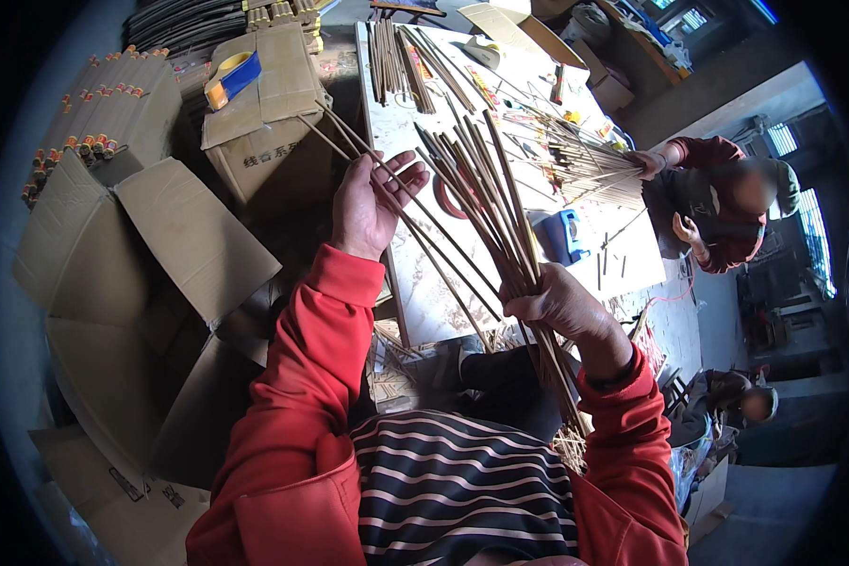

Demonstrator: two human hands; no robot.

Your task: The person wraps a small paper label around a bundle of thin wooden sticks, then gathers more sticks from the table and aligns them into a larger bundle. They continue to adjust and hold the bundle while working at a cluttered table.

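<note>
At the bottom of the frame, a striped shirt (pixel 467 486) and red sleeves (pixel 297 377) are being worn. Right of centre, a thick bundle (pixel 511 226) of brown sticks is being clamped in the right hand (pixel 563 307), its upper ends fanning out above the table (pixel 420 311). At centre, well apart from that hand, a few loose sticks (pixel 436 247) are being held in the left hand (pixel 373 208), lying across the palm with the fingers loosely curled.

At the left, an open box (pixel 198 250) is standing with its flaps spread. On the table, a red ring (pixel 441 198) is being partly hidden by the bundle, and a blue dispenser (pixel 564 236) is resting to its right. At the upper right, a fan of sticks (pixel 594 172) is being gripped by a co-worker's hand (pixel 649 165).

At the upper left, a tape dispenser (pixel 239 77) is lying on a carton (pixel 255 170); tan packs (pixel 118 94) are being stacked beyond. Further sticks (pixel 384 66) are lying at the table's far end.
</note>
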